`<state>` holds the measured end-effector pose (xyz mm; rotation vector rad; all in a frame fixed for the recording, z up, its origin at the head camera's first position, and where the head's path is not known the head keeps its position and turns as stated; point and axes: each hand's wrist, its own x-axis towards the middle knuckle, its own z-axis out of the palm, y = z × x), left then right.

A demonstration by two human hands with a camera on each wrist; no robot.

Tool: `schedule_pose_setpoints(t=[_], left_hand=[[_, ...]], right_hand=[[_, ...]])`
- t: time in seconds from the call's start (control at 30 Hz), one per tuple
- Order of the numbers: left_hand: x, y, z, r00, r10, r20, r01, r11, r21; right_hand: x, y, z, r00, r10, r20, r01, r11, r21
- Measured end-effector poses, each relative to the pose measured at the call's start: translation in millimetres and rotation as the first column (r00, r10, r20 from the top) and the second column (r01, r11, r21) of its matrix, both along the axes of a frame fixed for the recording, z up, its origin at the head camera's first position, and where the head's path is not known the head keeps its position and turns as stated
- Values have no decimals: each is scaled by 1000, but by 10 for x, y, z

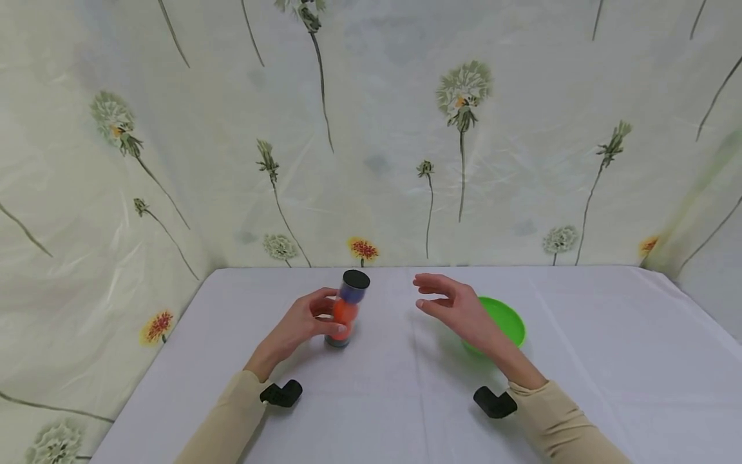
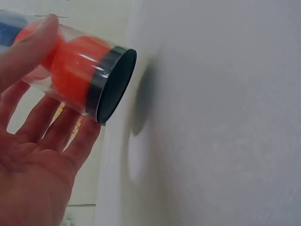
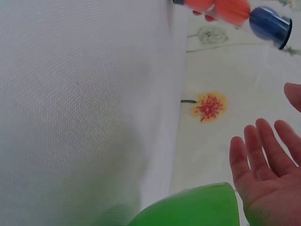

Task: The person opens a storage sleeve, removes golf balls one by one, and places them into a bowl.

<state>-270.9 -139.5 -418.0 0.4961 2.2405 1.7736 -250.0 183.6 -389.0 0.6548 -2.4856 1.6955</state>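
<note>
A clear tube (image 1: pixel 348 309) with black caps at both ends holds orange balls and a blue one; it stands nearly upright on the white table (image 1: pixel 371 399). My left hand (image 1: pixel 307 322) grips its lower half, fingers and thumb curled round it. The left wrist view shows the tube (image 2: pixel 75 70) with its bottom cap lifted just off the cloth, tilted. My right hand (image 1: pixel 449 306) hovers open to the right of the tube, fingers relaxed, touching nothing; in the right wrist view the right hand (image 3: pixel 268 165) is spread, with the tube (image 3: pixel 235 12) far off.
A green bowl (image 1: pixel 507 319) sits on the table just behind my right hand; the bowl (image 3: pixel 197 207) also fills the bottom edge of the right wrist view. A floral curtain (image 1: pixel 371 129) backs the table. The white cloth reaches toward me on both sides.
</note>
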Motion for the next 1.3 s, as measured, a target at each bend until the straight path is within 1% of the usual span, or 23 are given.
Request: schedule_pose_setpoints(t=[0.17,0.27,0.4,0.57,0.67,0.9,1.03,1.3], left_hand=[[17,27,49,999,-27,-20,27,1000,-16],[36,44,69,997,-43,-60,40,998,-46],[59,68,82,993,-59,-103,51,996,-74],[64,95,94,990,-88,-111,79,993,-85],[56,101,105,989,-95,-116,84,991,-100],[55,128,132,987,-115,-113,97,983,-158],[62,159,159,988,-110,-112,87,978,-187],[66,193,235,980,-128,-152,85,962,-260]], right_hand=[[-12,-11,15,1000,3,13,-3,1000,13],[-8,-29,26,1000,9,27,-9,1000,16],[-13,-40,6,1000,15,22,-15,1000,10],[-3,-25,-19,1000,12,3,-12,1000,9],[-4,-20,-19,1000,15,-4,-15,1000,0],[29,-53,31,999,34,27,-33,999,-30],[51,-71,50,998,47,34,-47,999,-16],[75,-123,99,998,63,13,-63,997,35]])
